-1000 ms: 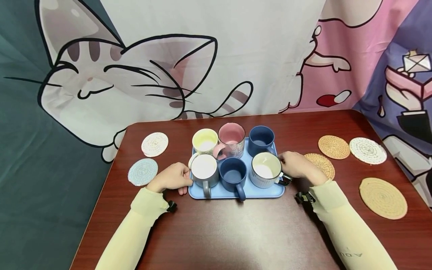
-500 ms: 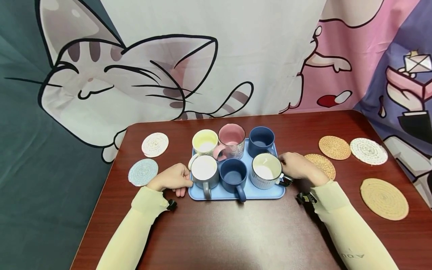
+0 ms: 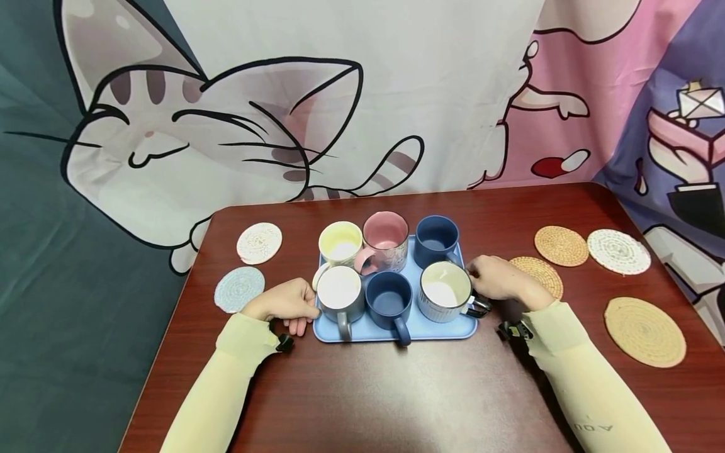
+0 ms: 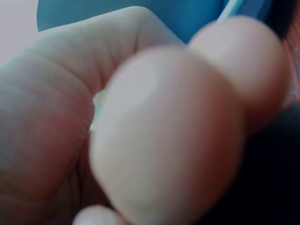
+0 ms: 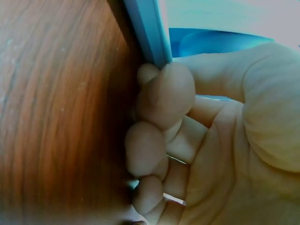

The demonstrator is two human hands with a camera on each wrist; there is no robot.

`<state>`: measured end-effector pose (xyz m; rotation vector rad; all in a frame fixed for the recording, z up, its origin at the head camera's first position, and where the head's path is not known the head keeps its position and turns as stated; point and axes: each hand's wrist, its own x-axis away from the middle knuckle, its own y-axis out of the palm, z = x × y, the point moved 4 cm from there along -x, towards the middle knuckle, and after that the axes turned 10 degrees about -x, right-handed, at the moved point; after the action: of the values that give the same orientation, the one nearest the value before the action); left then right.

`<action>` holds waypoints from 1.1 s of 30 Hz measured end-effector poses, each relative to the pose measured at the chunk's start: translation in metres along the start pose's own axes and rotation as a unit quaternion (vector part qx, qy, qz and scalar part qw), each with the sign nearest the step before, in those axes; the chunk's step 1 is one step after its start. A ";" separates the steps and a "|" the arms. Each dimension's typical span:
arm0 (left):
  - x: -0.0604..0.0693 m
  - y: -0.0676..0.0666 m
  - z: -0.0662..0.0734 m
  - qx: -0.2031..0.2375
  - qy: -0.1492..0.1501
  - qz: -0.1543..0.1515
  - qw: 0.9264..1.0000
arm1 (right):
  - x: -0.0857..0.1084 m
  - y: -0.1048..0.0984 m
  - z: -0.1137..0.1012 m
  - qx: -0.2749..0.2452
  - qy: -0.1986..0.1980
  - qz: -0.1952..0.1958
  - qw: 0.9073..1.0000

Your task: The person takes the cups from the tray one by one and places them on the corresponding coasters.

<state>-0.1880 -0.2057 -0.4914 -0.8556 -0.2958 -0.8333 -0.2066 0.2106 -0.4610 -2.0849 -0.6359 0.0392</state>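
Blue tray point(image 3: 416, 322) sits at the middle of the dark red surface point(image 3: 391, 390), in front of the person, and both hands are on it. The left grip point(image 3: 286, 304) is clenched on its left edge, beside the grey mug point(image 3: 349, 308); the right grip point(image 3: 500, 278) pinches the opposite edge, just beyond the cream mug point(image 3: 438, 308). Whether the tray bears fully on the surface cannot be told.

Loading looks complete: six upright mugs stand on it in two rows, the yellow mug point(image 3: 333, 253), pink mug point(image 3: 393, 257) and rear navy mug point(image 3: 433, 250) behind, the front navy mug point(image 3: 387, 308) between grey and cream. Left undone, it seems, is only the letting go. The left-hand mats point(image 3: 240, 289) and right-hand mats point(image 3: 645, 332) carry no mugs.

The tray's long axis runs left to right, roughly parallel to the surface's far edge, its long side facing the person.
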 end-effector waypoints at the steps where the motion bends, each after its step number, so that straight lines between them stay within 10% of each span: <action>1: 0.000 0.000 0.000 0.000 -0.003 -0.002 1.000 | 0.000 0.000 0.000 -0.001 -0.001 -0.001 1.000; 25: 0.001 -0.001 -0.006 0.016 0.012 -0.025 0.999 | 0.006 0.000 0.000 -0.029 0.019 -0.025 0.999; 33: -0.003 -0.003 -0.014 0.067 0.022 -0.030 0.997 | 0.026 -0.019 -0.004 0.001 0.013 0.064 0.998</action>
<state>-0.1939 -0.2161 -0.5003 -0.7043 -0.3360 -0.8760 -0.1914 0.2280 -0.4380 -2.1179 -0.4864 0.0842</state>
